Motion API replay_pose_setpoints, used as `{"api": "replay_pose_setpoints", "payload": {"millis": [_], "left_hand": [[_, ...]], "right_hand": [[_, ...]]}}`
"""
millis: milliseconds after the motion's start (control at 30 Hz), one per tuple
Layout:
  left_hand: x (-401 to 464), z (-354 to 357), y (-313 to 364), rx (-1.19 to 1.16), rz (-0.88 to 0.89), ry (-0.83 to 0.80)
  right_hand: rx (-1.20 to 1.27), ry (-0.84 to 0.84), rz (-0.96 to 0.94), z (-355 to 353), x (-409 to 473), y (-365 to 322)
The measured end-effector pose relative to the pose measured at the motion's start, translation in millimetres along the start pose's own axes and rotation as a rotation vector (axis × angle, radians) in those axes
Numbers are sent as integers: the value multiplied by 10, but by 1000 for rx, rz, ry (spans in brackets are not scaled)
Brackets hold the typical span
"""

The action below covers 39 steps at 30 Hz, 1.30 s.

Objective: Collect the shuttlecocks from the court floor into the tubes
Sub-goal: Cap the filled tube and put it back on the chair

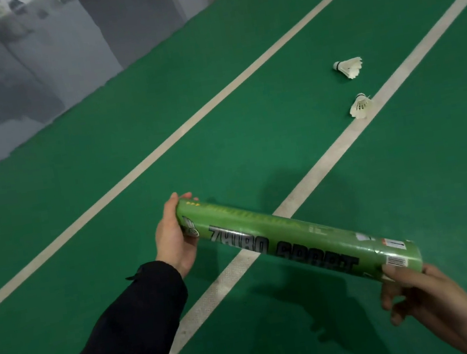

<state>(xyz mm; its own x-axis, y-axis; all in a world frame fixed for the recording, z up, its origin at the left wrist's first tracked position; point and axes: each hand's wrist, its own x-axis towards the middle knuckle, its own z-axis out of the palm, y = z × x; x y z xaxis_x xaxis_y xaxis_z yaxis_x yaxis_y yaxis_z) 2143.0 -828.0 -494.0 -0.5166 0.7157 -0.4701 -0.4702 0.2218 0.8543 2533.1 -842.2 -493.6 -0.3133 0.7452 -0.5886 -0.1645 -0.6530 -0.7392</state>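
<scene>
Shuttlecocks, 2 on green court floor [248, 120], far one [348, 68] and near one [361, 106] beside white line [342, 142], 1 green tube [295, 235] held level above floor, 2 hands, left hand [173, 237] cupping one end, right hand [410, 293] gripping other end.

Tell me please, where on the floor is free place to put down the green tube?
The bare green lane between the two white lines, left of the tube, is free. So is the floor right of the nearer line. Farther ahead two shuttlecocks lie close to that line. The left hand and right hand hold the tube's ends.
</scene>
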Motion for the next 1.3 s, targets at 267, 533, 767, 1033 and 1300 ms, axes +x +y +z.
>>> {"api": "replay_pose_setpoints", "payload": {"millis": [267, 533, 767, 1033, 1300], "left_hand": [[-83, 25, -83, -6, 3, 5], [-248, 413, -185, -199, -84, -79], [-548, 1147, -522, -179, -163, -144], [-790, 1549, -399, -78, -196, -196], [-679, 2365, -581, 67, -318, -483]], "right_hand": [[-26, -51, 132, -114, 79, 38], [130, 49, -94, -89, 150, -148], [34, -9, -134, -429, 106, -211], [25, -130, -88, -820, -77, -419], [233, 112, -158, -1045, 8, -556]]}}
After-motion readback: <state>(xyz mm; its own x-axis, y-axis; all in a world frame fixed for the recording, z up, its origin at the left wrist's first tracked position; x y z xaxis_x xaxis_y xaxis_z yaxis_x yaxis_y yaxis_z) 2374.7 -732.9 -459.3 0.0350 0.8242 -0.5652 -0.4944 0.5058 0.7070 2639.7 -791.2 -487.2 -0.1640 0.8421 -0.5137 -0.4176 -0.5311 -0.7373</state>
